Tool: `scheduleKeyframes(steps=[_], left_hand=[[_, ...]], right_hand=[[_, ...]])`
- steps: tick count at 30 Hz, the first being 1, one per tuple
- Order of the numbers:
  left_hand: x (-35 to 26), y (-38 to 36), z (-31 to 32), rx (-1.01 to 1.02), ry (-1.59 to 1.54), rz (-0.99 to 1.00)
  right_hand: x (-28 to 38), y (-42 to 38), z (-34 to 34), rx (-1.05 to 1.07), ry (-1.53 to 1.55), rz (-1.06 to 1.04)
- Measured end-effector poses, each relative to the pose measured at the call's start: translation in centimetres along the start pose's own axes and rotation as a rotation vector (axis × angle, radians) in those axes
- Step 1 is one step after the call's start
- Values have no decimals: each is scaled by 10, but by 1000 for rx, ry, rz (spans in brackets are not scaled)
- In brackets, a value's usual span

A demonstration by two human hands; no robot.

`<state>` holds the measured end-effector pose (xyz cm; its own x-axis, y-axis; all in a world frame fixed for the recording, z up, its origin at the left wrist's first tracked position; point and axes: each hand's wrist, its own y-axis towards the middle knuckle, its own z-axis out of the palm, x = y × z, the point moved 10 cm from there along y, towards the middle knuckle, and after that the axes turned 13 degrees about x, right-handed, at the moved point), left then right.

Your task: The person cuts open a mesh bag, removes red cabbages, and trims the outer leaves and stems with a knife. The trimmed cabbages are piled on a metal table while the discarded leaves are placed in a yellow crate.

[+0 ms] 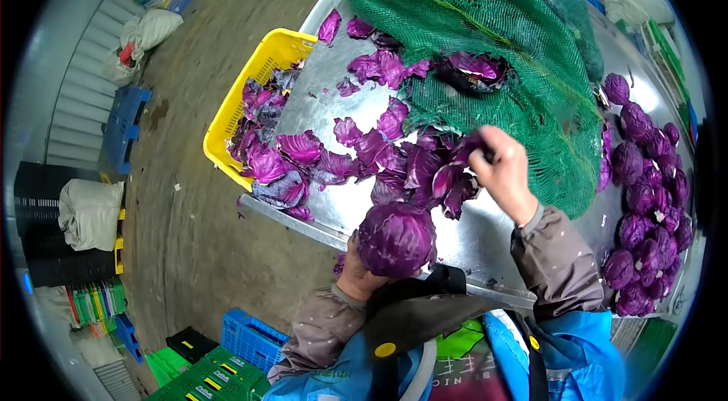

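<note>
My left hand (356,272) holds a round purple cabbage (396,240) from its left and underside, close to my body at the table's near edge. Up and to the right, my right hand (502,172) is closed, fingers curled at a dark purple leaf (469,149); the fingertips are partly hidden. Loose purple leaves (371,149) lie scattered over the metal table (318,109). Behind my right hand spreads a green mesh sack (485,14), with a dark purple cabbage (474,71) at its opening.
A yellow crate (227,120) full of leaves stands against the table's left edge. Many purple cabbages (641,196) are heaped at the table's right end. Green crates (216,378) and a blue crate (254,336) sit on the floor at lower left.
</note>
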<state>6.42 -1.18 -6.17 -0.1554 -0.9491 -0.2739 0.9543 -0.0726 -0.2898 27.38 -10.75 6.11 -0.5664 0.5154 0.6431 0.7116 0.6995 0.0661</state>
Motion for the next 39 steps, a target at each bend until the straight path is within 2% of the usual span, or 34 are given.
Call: scheduleKeyframes(steps=[1,3,4,5,7,8,11,13,15,17,19,20,21,22,23,25,26,27,29,30,31,33,35,37,39], left_hand=[[-2,1,-1,3,0,5],[-7,4,1,102,-23,64],[-3,8,2,159,-251,52],[-4,12,-1,160,-251,51],[-6,15,3,225,-419,60],[-5,13,3,229,-506,78],[-8,12,5,264,-482,91],[-9,11,2,249,-469,80],[-11,11,4,238,-458,72],[-12,9,1,130,-217,42],[-11,10,7,196,-177,30],[-10,11,6,217,-143,36],[-9,10,5,237,-110,41],[-7,10,10,276,-159,10],[-8,9,11,277,-158,11],[-14,6,3,167,-160,64],[-15,7,4,173,-157,62],[-18,8,4,166,-78,72],[-21,7,3,152,-4,84],[-24,5,4,137,69,81],[-28,5,7,124,145,79],[-33,8,19,106,189,62],[-40,15,58,307,378,67],[-41,18,73,309,452,34],[-40,24,85,339,607,7]], right_hand=[[-18,4,1,83,55,99],[34,-5,-12,27,-20,-88],[44,-11,6,180,56,-152],[63,-19,16,254,160,-262],[80,-39,43,429,209,-282],[83,-41,45,429,212,-281],[80,-44,53,469,205,-198],[89,-47,46,375,54,-287],[89,-48,45,412,70,-297],[89,-49,42,410,13,-315],[86,-42,27,282,49,-392],[76,-30,12,220,142,-332],[53,-17,-4,139,325,-170],[21,-9,-15,-4,660,-21],[25,-3,-28,-6,557,12],[64,-7,-16,215,378,-156],[86,-15,1,327,310,-318],[105,-24,9,334,207,-418],[102,-31,27,391,333,-390],[102,-28,25,341,414,-395],[96,-27,23,328,400,-371],[84,-20,-3,151,282,-328],[33,-8,-14,-21,627,-16],[26,-15,-14,-16,706,111],[32,-18,-24,-65,660,74]])
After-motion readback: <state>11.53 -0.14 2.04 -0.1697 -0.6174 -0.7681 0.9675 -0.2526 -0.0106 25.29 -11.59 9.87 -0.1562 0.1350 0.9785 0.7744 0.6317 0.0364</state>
